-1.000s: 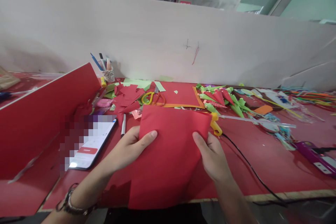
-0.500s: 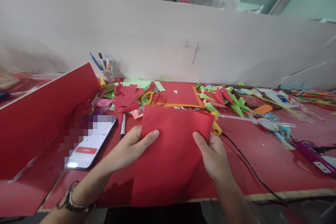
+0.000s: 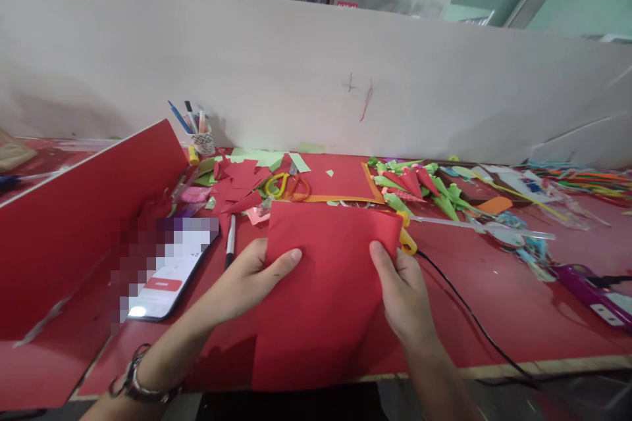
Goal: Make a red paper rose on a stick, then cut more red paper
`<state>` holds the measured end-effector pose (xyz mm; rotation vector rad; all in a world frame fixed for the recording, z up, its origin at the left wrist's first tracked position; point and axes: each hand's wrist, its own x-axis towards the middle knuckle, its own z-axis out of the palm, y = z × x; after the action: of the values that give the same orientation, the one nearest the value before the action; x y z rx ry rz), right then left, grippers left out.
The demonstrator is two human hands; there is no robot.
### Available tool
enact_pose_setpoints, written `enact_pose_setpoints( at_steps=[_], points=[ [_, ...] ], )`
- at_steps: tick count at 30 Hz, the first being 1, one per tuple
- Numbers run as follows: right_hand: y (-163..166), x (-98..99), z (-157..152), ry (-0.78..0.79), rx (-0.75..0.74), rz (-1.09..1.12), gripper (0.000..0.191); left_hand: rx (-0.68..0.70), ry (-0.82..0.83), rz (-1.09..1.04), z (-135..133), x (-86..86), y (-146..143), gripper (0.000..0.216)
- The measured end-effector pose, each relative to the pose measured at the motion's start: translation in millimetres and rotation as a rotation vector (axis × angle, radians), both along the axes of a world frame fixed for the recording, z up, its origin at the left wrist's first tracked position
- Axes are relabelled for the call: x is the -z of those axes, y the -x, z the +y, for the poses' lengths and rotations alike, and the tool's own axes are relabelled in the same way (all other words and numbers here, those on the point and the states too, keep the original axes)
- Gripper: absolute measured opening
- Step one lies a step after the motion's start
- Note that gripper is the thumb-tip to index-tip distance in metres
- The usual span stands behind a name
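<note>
A large sheet of red paper (image 3: 326, 302) is held up in front of me, over the table's near edge. My left hand (image 3: 259, 276) grips its left side, thumb on the front face and fingers behind. On the right side my right hand (image 3: 399, 283) pinches it the same way; the fingers of both hands are mostly hidden by the paper. At its top right the edge looks doubled, as if the sheet is folded or layered. Just behind that corner lies a yellow-handled tool (image 3: 407, 237) with a black cord, partly covered.
Left stand a phone (image 3: 162, 283), a marker (image 3: 230, 240) and a red board (image 3: 89, 230). Behind lie red paper scraps (image 3: 241, 177), scissors (image 3: 276, 185) and a pen cup (image 3: 202, 141). Green and red paper cones (image 3: 415, 184) and a purple power strip (image 3: 592, 293) are at right.
My right thumb has slid slightly up and right on the red paper. The paper's lower left corner has shifted a little to the right. Both hands keep their grip.
</note>
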<state>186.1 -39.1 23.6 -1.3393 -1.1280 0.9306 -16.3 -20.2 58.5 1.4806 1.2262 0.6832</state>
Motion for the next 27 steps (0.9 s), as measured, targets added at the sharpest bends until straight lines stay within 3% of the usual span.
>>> enact_pose_setpoints(
  at_steps=[4,11,18,24,27],
  points=[
    [0.4,0.4,-0.2,0.009,0.026,-0.003,0.041,0.059,-0.013,-0.003,1.3,1.3,-0.9,0.038],
    [-1.0,2.3,0.0,0.005,0.054,0.014,0.042,0.025,-0.054,-0.019,0.8,8.9,-2.4,0.034],
    [-6.9,-10.8,-1.4,0.002,-0.018,-0.072,0.034,0.041,-0.018,-0.043,-1.9,3.7,-3.0,0.03],
    [-9.5,-21.8,-0.9,-0.075,-0.083,-0.161,0.033,-0.1,-0.004,0.039,-3.0,-1.9,-4.6,0.036],
    [-10.2,-26.3,-0.5,-0.061,-0.126,-0.165,0.035,-0.093,-0.009,0.011,-2.7,0.7,-3.0,0.035]
  ],
)
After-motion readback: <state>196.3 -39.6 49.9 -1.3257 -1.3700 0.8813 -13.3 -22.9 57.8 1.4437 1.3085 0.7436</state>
